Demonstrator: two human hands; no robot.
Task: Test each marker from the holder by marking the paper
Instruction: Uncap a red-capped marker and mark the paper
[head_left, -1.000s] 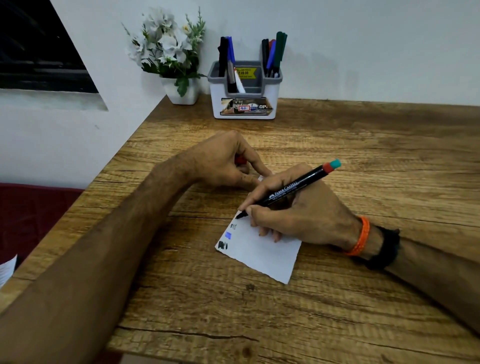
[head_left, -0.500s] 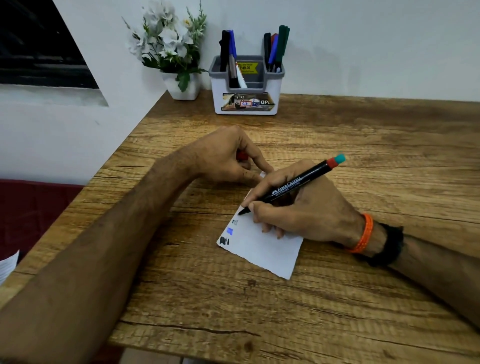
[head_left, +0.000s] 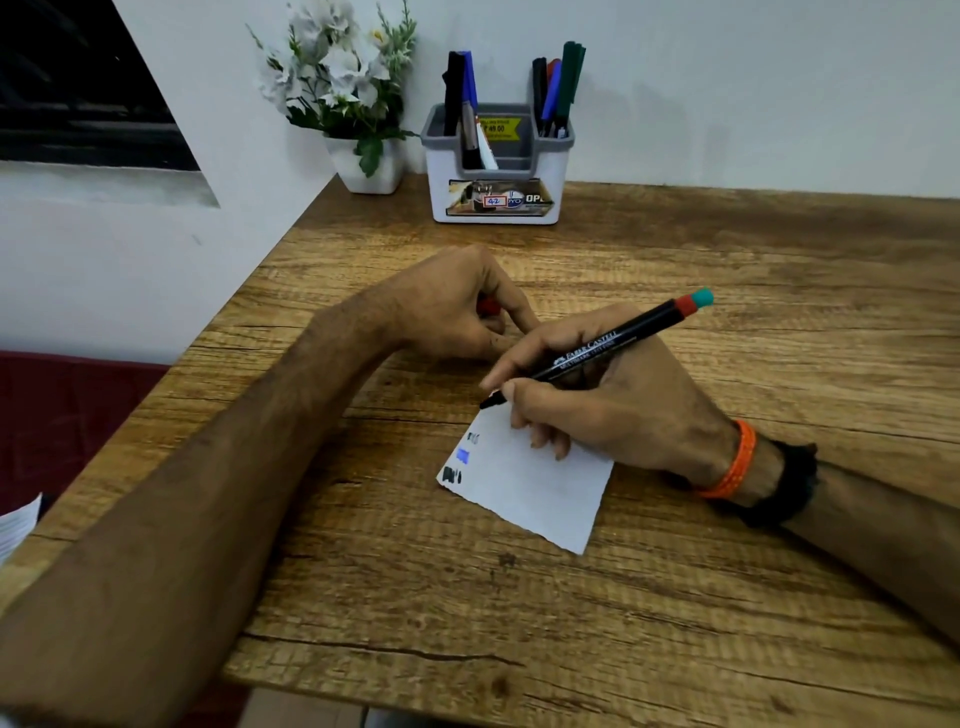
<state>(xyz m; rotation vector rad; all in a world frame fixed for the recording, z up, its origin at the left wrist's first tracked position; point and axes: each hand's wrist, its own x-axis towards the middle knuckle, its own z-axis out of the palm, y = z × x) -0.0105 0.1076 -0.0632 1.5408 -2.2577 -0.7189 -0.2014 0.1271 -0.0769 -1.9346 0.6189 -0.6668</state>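
A small white paper (head_left: 540, 493) lies on the wooden table (head_left: 727, 260), with black and blue test marks along its left edge. My right hand (head_left: 613, 400) grips a black marker (head_left: 597, 353) with a red and teal end, its tip at the paper's top left corner. My left hand (head_left: 452, 306) is curled round a red marker cap (head_left: 488, 306) just beyond the paper, one fingertip pointing down at the paper's top edge. The white and grey holder (head_left: 498, 171) at the back of the table holds several markers in black, blue, red and green.
A white pot of artificial white flowers (head_left: 348, 88) stands left of the holder against the wall. The table's left edge runs diagonally beside my left forearm. A dark red surface and a scrap of printed paper (head_left: 15, 525) lie below it on the left.
The marker tip has crept up along the paper's left edge toward its top corner. The left hand stays where it was. The camera has tilted slightly.
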